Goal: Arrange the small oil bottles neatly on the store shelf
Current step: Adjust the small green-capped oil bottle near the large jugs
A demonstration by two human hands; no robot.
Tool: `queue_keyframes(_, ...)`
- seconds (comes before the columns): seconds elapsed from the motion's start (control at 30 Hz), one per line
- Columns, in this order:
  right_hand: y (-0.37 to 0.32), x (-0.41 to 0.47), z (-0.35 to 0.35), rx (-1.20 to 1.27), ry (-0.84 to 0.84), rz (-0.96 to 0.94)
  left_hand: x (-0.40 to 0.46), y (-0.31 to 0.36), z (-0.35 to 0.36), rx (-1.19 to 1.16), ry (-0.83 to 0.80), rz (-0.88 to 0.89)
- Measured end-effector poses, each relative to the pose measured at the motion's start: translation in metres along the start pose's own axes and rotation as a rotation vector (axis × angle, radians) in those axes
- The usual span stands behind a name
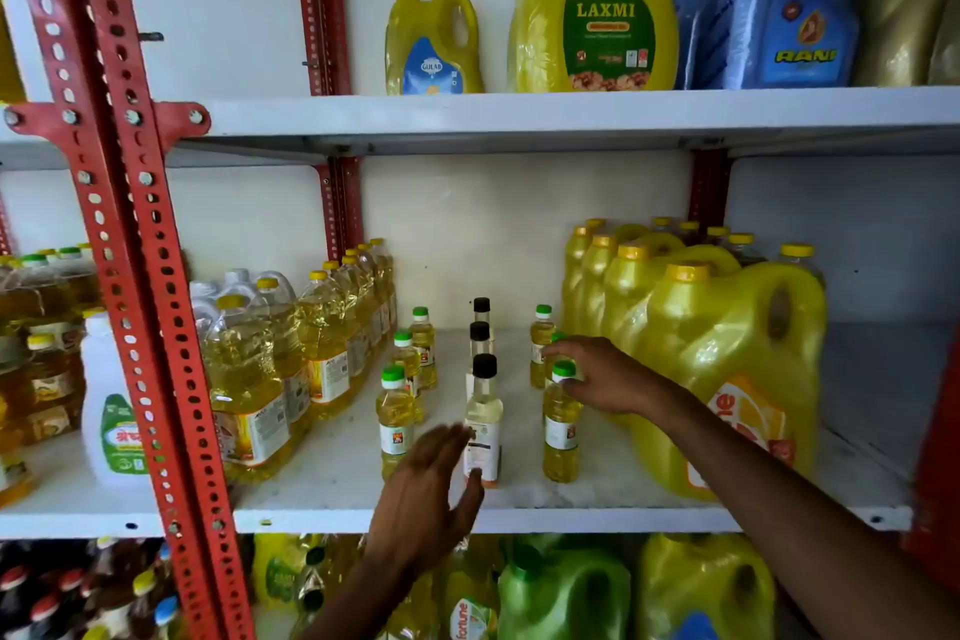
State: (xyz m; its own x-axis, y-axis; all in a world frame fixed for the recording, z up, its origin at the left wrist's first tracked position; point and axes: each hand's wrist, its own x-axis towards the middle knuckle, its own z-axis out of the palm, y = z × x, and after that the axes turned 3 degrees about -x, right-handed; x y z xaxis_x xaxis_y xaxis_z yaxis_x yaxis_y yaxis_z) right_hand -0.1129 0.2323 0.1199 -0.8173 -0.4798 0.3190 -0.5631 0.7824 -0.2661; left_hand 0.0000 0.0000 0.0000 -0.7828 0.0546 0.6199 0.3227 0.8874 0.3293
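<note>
Small oil bottles stand in three rows on the white middle shelf (332, 478). The left row has green caps, with its front bottle (396, 426) nearest me. The middle row has black caps, led by a pale bottle (483, 424). In the right row, my right hand (608, 374) reaches in from the right and pinches the green cap of the front bottle (560, 431), partly hiding a bottle behind it. My left hand (423, 489) hovers open at the shelf's front edge, just in front of the black-capped bottle, fingers apart and holding nothing.
Large clear oil bottles (249, 379) line the left of the shelf and big yellow jugs (717, 359) the right. A red slotted upright (140, 276) stands at the front left. More jugs sit on the shelf above (597, 5) and the one below (566, 587).
</note>
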Motion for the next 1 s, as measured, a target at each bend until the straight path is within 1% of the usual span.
queue_keyframes(0.03, 0.001, 0.002, 0.001, 0.018, -0.029, 0.009, -0.006, -0.003, 0.007, 0.01, -0.081, -0.046)
queue_keyframes(0.07, -0.002, 0.001, -0.001, 0.014, -0.052, 0.019, -0.011, -0.007, 0.014, 0.023, -0.123, -0.072)
queue_keyframes(0.13, -0.002, 0.001, -0.001, 0.005, -0.048, 0.035, -0.024, -0.016, 0.027, 0.032, -0.232, -0.14)
queue_keyframes(0.2, -0.001, 0.004, 0.0, 0.014, -0.042, 0.048, -0.029, -0.02, 0.033, 0.04, -0.295, -0.149)
queue_keyframes(0.3, 0.003, 0.007, 0.0, 0.027, -0.033, 0.057, -0.032, -0.022, 0.036, 0.053, -0.293, -0.138)
queue_keyframes(0.43, 0.002, 0.007, 0.001, 0.043, 0.006, 0.103, -0.032, -0.024, 0.039, 0.04, -0.277, -0.167)
queue_keyframes(0.63, 0.0, 0.004, 0.003, 0.032, 0.024, 0.147, -0.033, -0.027, 0.042, 0.034, -0.279, -0.149)
queue_keyframes(1.0, -0.004, -0.005, -0.007, 0.051, -0.015, 0.097, -0.033, -0.026, 0.041, -0.017, -0.248, -0.158)
